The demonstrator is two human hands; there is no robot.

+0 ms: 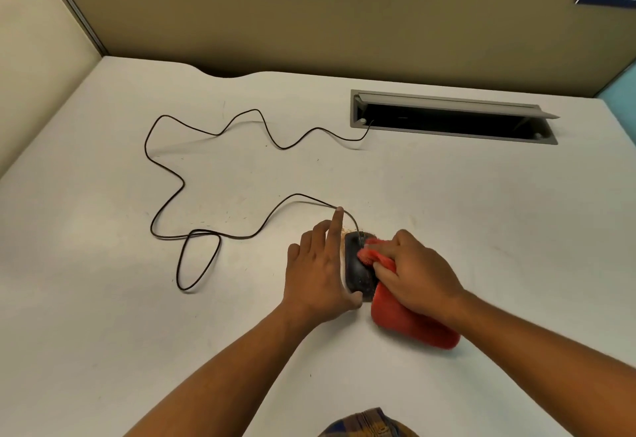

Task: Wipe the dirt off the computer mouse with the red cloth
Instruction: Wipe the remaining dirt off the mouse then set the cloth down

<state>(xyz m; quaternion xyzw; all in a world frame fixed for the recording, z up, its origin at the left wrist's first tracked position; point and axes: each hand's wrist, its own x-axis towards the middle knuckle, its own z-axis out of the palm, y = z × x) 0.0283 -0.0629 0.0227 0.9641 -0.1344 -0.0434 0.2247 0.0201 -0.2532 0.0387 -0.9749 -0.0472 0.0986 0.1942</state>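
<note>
Lying between hands [318, 271] – mouse [358, 271], cloth-covered

Two bare forearms in frame, no sleeves down to the frame edge. Left hand [318, 273] and right hand [418, 273]: no rings, watch or wristband visible. At 6 o'clock, a sliver of plaid garment [370, 424], dark blue and tan-yellow check, woven fabric.

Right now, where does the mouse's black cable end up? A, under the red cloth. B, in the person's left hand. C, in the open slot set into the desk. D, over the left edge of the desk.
C: from the mouse the cable loops across the desk and drops into the open slot near its left end.
</note>
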